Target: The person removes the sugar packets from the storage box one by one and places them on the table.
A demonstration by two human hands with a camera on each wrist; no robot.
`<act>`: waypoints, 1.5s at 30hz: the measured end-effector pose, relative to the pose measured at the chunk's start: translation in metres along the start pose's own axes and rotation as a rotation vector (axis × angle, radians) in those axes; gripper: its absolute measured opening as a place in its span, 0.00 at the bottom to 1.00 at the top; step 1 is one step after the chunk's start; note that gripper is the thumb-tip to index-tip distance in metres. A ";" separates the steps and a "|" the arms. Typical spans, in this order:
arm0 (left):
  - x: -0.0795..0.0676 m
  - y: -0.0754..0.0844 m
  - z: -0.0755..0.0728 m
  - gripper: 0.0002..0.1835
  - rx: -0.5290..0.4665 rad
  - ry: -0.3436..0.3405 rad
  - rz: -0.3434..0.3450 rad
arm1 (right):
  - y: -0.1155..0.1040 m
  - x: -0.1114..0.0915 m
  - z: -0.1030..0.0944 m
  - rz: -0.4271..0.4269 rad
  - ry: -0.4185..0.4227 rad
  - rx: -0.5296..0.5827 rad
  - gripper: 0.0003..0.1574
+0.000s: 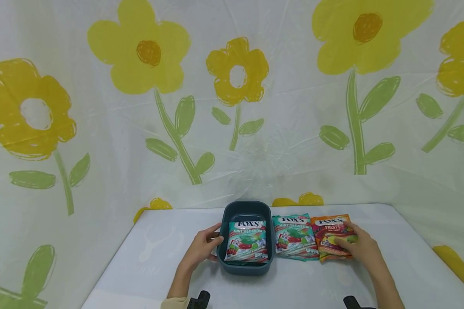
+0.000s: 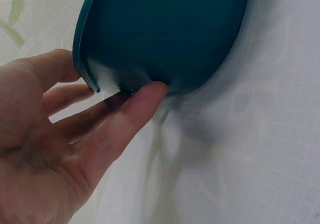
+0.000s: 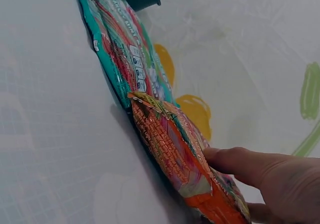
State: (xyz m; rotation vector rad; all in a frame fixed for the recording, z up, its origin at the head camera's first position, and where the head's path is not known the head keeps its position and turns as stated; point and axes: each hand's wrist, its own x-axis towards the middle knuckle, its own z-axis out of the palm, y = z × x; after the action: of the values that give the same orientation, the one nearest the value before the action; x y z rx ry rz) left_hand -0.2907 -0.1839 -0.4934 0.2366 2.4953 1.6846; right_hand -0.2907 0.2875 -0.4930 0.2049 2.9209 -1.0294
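Note:
A dark teal rectangular tub [image 1: 245,269] stands on the white table with a green Fox's Mint Blossom candy bag [image 1: 247,242] inside. My left hand [image 1: 204,243] grips the tub's left side. In the left wrist view, its fingers [image 2: 135,109] lie against the outer wall at the rim. Right of the tub lies a second green candy bag [image 1: 295,237], beside an orange Fox's Fruits candy bag [image 1: 328,242]. My right hand [image 1: 361,244] holds the orange bag by its right side, thumb on the front. Its left edge meets the green bag in the right wrist view.
The white table [image 1: 147,253] reaches back to a pale curtain [image 1: 286,141] printed with yellow flowers, which also hangs along both sides. The tub and loose bags stand in a row close to the table's back edge.

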 end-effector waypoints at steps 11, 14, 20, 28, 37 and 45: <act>-0.001 0.002 0.000 0.29 0.005 0.004 0.002 | 0.003 0.000 0.002 0.002 -0.010 -0.059 0.60; -0.001 0.002 0.001 0.29 0.002 0.002 0.002 | 0.003 0.000 0.002 0.004 -0.005 -0.060 0.59; -0.001 0.003 0.001 0.29 0.006 0.004 0.001 | 0.003 -0.001 0.002 -0.020 0.010 -0.071 0.54; -0.001 0.001 0.001 0.29 0.014 0.005 -0.008 | 0.001 -0.001 0.004 -0.015 0.016 -0.104 0.48; -0.001 -0.001 0.001 0.29 0.008 0.005 -0.019 | -0.001 -0.002 0.004 -0.010 0.027 -0.126 0.46; -0.002 0.001 0.001 0.29 0.008 0.002 -0.023 | -0.002 -0.003 0.004 -0.021 0.030 -0.128 0.46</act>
State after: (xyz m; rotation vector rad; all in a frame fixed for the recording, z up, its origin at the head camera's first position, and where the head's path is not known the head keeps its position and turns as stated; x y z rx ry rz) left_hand -0.2889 -0.1833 -0.4927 0.2066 2.4968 1.6668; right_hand -0.2881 0.2827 -0.4946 0.1866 3.0084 -0.8456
